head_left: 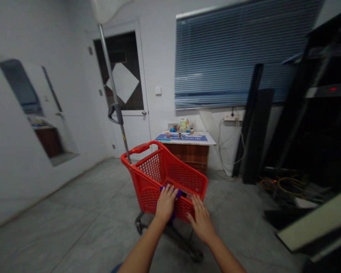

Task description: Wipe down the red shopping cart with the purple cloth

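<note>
A small red shopping cart (147,185) stands on the grey floor in front of me, its handle toward the upper left. Something purple (178,194) with a dark part hangs over the cart's near rim. My left hand (167,203) lies on the purple thing at the rim, fingers bent over it; the fingertips and whatever is beneath them are partly hidden. Further right, my right hand (201,219) rests against the cart's side near its corner, with its fingers spread and nothing held.
A wooden cabinet (184,153) with small items on top stands behind the cart. Beside the cart's handle rises a metal pole (110,72) with a grey grip. Cables (284,185) and black equipment fill the right side. A mirror (36,110) is on the left wall.
</note>
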The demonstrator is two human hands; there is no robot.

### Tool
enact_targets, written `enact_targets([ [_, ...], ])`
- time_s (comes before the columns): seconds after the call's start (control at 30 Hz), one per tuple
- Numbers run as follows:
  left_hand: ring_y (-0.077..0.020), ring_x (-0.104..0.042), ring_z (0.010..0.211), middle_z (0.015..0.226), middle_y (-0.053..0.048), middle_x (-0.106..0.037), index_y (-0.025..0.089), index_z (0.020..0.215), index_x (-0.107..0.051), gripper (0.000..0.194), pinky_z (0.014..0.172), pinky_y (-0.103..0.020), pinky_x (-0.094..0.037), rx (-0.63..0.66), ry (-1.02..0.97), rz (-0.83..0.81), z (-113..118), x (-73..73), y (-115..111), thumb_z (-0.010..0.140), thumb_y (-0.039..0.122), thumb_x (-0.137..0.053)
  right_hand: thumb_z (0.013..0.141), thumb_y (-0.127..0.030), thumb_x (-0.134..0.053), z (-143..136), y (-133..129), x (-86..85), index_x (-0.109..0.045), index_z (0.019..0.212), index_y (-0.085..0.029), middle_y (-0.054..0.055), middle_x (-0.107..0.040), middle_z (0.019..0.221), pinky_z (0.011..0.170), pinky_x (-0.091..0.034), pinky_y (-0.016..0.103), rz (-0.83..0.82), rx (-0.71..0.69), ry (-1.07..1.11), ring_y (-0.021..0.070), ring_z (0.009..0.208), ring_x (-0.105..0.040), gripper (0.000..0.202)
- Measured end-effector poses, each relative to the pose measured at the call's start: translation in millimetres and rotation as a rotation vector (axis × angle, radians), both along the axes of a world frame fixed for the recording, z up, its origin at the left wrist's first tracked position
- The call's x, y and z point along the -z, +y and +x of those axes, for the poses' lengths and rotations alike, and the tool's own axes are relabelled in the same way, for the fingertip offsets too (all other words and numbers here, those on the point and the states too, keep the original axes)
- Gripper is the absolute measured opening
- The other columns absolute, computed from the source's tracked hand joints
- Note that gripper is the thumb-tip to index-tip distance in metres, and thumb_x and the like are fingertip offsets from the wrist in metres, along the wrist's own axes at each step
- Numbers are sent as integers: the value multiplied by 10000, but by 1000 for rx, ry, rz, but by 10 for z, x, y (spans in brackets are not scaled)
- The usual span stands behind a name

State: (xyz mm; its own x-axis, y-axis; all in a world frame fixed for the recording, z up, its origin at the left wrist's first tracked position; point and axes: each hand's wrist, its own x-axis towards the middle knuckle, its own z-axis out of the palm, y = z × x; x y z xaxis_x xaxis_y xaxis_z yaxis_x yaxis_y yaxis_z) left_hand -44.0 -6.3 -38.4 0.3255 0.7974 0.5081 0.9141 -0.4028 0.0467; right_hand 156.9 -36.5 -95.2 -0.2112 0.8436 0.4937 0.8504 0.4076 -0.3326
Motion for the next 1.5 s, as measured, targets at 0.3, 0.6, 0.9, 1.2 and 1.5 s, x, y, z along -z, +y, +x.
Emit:
enact_targets([
  [0.3, -242, -377, 1373, 1423, -46, -514, 274, 1379, -489, 490, 1145, -474, -310, 163, -10, -2, 301, 206, -114, 912, 127, -477, 955, -539, -350, -65, 8, 21, -364, 1460, -127, 124, -370, 1510, 1144, -298, 434, -25, -18, 36, 261, 1413, -292, 653],
  [0.6, -248, -353, 1384, 1398, -51, -533, 273, 1374, -494, 502, 1160, -507, -254, 100, -81, -34, -44, 112, 32, 903, 101, -460, 969, -473, -326, 14, 47, -18, -338, 1475, -151, 99, -360, 1519, 1148, -282, 437, -57, -16, 9, 232, 1420, -278, 600],
  [0.9, -264, -363, 1382, 1403, -66, -531, 249, 1342, -531, 437, 1137, -523, -304, 43, -99, -26, 26, 131, -50, 924, 133, -477, 962, -466, -343, 104, 131, 40, -322, 1482, -184, 90, -337, 1533, 1141, -282, 441, -50, -42, -6, 219, 1437, -232, 591],
  [1.2, -225, -374, 1375, 1412, -28, -526, 315, 1369, -501, 474, 1156, -469, -283, 154, 2, -29, 0, 121, -161, 933, 132, -461, 978, -468, -300, -52, 3, -12, -301, 1491, -215, 73, -345, 1531, 1128, -286, 450, -77, -12, -3, 213, 1432, -244, 571],
  [1.5, -244, -375, 1372, 1388, -49, -547, 272, 1333, -542, 432, 1151, -499, -286, 56, -41, -14, 45, 137, -175, 931, 133, -467, 968, -476, -305, -108, 4, -9, -326, 1478, -166, 93, -352, 1525, 1130, -289, 432, -85, 28, -3, 218, 1432, -246, 598],
])
